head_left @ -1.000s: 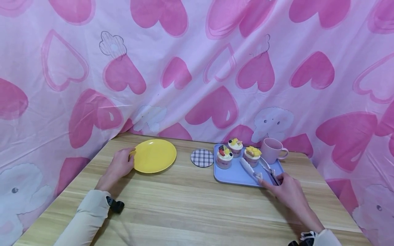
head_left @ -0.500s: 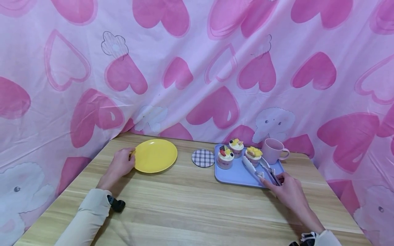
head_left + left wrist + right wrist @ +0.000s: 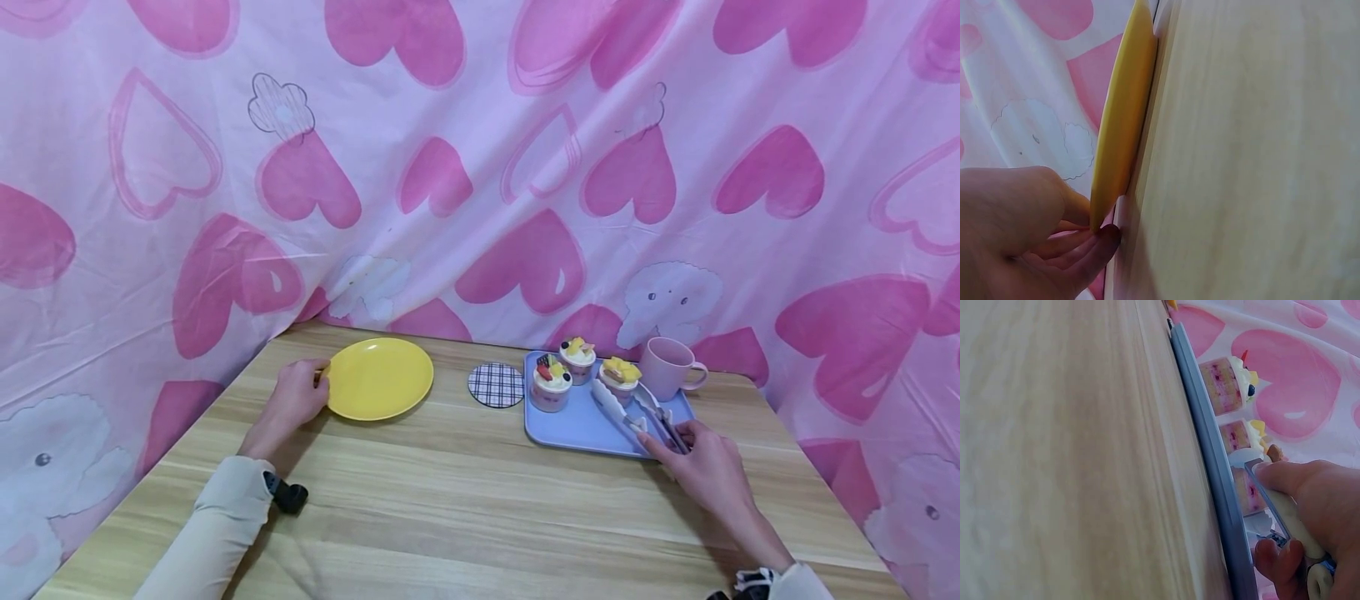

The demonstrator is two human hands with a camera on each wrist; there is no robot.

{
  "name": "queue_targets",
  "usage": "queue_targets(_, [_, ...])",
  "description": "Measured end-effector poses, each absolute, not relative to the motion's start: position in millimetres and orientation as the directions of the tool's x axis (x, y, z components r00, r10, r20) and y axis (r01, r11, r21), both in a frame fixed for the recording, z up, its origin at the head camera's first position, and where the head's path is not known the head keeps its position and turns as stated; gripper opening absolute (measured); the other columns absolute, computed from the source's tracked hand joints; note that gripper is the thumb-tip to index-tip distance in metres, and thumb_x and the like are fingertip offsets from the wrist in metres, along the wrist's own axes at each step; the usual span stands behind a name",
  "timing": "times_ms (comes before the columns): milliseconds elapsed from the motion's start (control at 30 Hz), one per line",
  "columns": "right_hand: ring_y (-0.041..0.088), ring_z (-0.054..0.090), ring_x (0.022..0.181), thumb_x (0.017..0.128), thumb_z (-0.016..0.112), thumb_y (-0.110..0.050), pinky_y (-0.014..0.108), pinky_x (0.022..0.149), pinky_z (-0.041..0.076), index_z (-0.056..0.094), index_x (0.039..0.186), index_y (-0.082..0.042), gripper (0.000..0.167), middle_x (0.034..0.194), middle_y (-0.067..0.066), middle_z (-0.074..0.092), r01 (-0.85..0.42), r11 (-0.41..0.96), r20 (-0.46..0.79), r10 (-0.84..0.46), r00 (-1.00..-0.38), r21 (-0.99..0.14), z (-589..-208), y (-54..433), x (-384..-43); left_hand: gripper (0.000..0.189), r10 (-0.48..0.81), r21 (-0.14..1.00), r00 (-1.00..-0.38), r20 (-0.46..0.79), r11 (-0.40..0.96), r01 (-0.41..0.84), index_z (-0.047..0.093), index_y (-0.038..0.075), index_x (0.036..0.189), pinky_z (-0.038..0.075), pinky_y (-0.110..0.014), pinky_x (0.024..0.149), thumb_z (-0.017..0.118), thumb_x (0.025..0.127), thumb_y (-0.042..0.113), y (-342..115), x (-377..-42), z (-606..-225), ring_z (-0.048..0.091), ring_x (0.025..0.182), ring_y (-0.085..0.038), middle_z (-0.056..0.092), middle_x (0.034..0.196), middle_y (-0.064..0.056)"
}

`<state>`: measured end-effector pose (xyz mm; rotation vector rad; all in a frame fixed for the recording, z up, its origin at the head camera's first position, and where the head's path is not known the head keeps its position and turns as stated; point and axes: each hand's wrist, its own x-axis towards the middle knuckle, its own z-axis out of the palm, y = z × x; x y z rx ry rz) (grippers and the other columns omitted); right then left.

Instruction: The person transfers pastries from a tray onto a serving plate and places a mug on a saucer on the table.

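Note:
My left hand (image 3: 298,395) pinches the left rim of a yellow plate (image 3: 381,380) on the table; in the left wrist view the thumb lies over the rim and fingers sit beneath it. With my right hand (image 3: 705,467) I hold metal tongs (image 3: 663,422) with pale tips, spread apart. The tips stand either side of a dessert cup (image 3: 618,392) topped with yellow fruit. Two more dessert cups, one with strawberry (image 3: 550,395) and one behind it (image 3: 577,372), share the blue tray (image 3: 555,435).
A pink mug (image 3: 664,372) stands at the tray's back right corner. Between plate and tray lies a round checked coaster (image 3: 496,385). A pink heart-print cloth (image 3: 517,167) hangs behind the wooden table (image 3: 450,508).
Both hands keep nearly the same place. The tongs' left arm has come slightly closer to the yellow-topped dessert cup, and the whole view has shifted a little.

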<state>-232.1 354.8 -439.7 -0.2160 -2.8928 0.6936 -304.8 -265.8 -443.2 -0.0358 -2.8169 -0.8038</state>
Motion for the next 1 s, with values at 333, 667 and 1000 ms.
queue_targets(333, [0.030,0.059,0.090,0.086,0.072,-0.080,0.031,0.064,0.038,0.058,0.142,0.012,0.109,0.118,0.032,0.070,0.133,0.885,0.101,0.197,-0.975,-0.446,-437.7,353.3,-231.9,0.047,-0.052,0.559,-0.976,0.211,0.826,0.077,0.059,-0.016,0.143,0.058,-0.062,0.106,0.059,0.100,0.003,-270.7,-307.7,-446.8,0.069,0.122,-0.050,0.066,0.136,-0.038])
queue_targets(667, [0.033,0.062,0.094,0.086,0.070,-0.083,0.034,0.070,0.046,0.060,0.142,0.009,0.108,0.130,0.036,0.069,0.117,0.882,0.134,0.198,-0.971,-0.456,-432.3,348.6,-229.1,0.052,-0.051,0.584,-0.984,0.173,0.810,0.061,0.054,-0.016,0.148,0.055,-0.062,0.110,0.057,0.100,0.004,-271.1,-309.4,-445.1,0.065,0.125,-0.048,0.064,0.140,-0.038])
queue_targets(1000, [0.036,0.062,0.096,0.089,0.070,-0.080,0.038,0.074,0.048,0.061,0.143,0.009,0.105,0.132,0.037,0.069,0.091,0.886,0.190,0.196,-0.962,-0.454,-425.9,345.5,-223.6,0.055,-0.037,0.589,-0.988,0.148,0.806,0.058,0.051,-0.014,0.151,0.053,-0.064,0.113,0.055,0.101,0.006,-271.1,-312.2,-446.2,0.062,0.128,-0.048,0.061,0.144,-0.037])
